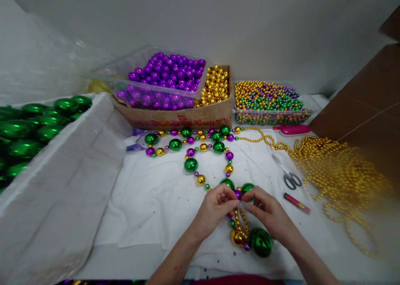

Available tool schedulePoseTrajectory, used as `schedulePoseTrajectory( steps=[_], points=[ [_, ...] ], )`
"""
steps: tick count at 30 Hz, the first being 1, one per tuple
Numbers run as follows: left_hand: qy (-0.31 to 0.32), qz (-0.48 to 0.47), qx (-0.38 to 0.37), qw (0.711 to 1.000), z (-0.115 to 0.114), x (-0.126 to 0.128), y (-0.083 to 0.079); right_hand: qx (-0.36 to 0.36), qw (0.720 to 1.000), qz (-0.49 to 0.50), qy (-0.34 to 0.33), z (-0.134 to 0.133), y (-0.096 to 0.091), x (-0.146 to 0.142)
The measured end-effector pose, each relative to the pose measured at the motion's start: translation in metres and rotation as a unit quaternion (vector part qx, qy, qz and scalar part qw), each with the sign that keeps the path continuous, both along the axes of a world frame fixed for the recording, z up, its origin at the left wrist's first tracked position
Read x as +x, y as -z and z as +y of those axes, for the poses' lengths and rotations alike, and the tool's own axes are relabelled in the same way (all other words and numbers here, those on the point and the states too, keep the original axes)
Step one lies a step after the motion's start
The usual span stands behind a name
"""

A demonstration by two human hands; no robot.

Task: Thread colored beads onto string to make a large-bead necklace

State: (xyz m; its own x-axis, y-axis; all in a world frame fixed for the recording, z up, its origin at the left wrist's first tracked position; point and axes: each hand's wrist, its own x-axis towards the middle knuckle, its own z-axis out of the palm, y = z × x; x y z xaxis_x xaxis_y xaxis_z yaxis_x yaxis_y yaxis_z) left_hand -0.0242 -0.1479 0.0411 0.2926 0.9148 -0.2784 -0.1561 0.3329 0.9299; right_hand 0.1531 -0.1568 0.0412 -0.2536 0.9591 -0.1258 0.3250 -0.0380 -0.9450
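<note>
A bead necklace (191, 165) of green, gold and purple balls lies looped on the white cloth, its near end between my hands. My left hand (215, 206) is closed, thumb and forefinger pinching a thin pale string (240, 216) just below a purple bead (238, 194). Close by on the right, my right hand (267, 212) is also pinched at the string; the exact grip is too small to make out. Beneath the fingers hang a short loop of small gold beads (245, 222), a gold ball (237, 236) and a large green ball (261, 242).
Left stands a white foam box (103, 160) of big green balls. Behind are a clear tub (109, 70) of purple beads, gold beads (215, 85) in a carton, and a tub (308, 115) of mixed beads. Scissors (290, 178), a red lighter (296, 203) and gold bead strings (337, 168) lie right.
</note>
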Motion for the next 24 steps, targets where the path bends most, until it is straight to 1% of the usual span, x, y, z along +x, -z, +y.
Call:
schedulePoseTrajectory(
  steps=[3, 5, 6, 7, 10, 11, 13, 15, 17, 19, 21, 22, 23, 24],
  points=[
    [0.004, 0.004, 0.007, 1.000, 0.000, -0.002, -0.002, -0.018, 0.996, 0.043, 0.075, 0.002, 0.005, 0.001],
    [0.005, 0.010, 0.015, 1.000, 0.000, -0.004, -0.002, -0.002, 0.992, 0.047, 0.116, -0.001, 0.005, 0.000],
    [0.007, 0.012, 0.017, 1.000, 0.000, -0.004, -0.003, 0.014, 0.993, 0.040, 0.112, -0.002, 0.005, 0.000],
    [0.009, 0.013, 0.017, 1.000, 0.000, -0.004, -0.003, 0.029, 0.995, 0.026, 0.093, -0.004, 0.004, -0.001],
    [0.017, 0.010, 0.007, 1.000, -0.001, -0.004, -0.003, 0.048, 0.998, -0.035, 0.006, -0.003, 0.002, -0.004],
    [0.020, 0.009, 0.003, 1.000, -0.001, -0.003, -0.003, 0.052, 0.997, -0.051, -0.009, -0.001, 0.001, -0.005],
    [0.020, 0.004, 0.001, 1.000, -0.003, -0.002, -0.002, 0.071, 0.996, -0.060, -0.010, 0.006, -0.001, -0.010],
    [0.010, -0.008, 0.000, 1.000, -0.004, 0.000, 0.001, 0.092, 0.995, -0.045, 0.013, 0.013, -0.002, -0.014],
    [-0.007, -0.031, -0.011, 0.999, -0.007, 0.003, 0.006, 0.101, 0.994, -0.027, 0.036, 0.016, 0.002, -0.016],
    [-0.028, -0.065, -0.028, 0.997, -0.009, 0.006, 0.014, 0.099, 0.993, -0.030, 0.048, 0.017, 0.018, -0.009],
    [-0.057, -0.100, -0.042, 0.992, -0.010, 0.009, 0.024, 0.116, 0.990, -0.058, 0.058, 0.020, 0.045, 0.005],
    [-0.071, -0.113, -0.046, 0.990, -0.010, 0.011, 0.028, 0.139, 0.988, -0.058, 0.033, 0.024, 0.061, 0.014],
    [-0.083, -0.121, -0.050, 0.988, -0.009, 0.012, 0.033, 0.155, 0.986, -0.057, -0.019, 0.028, 0.076, 0.021],
    [-0.094, -0.124, -0.051, 0.986, -0.009, 0.014, 0.036, 0.155, 0.982, -0.054, -0.099, 0.031, 0.089, 0.026]
  ],
)
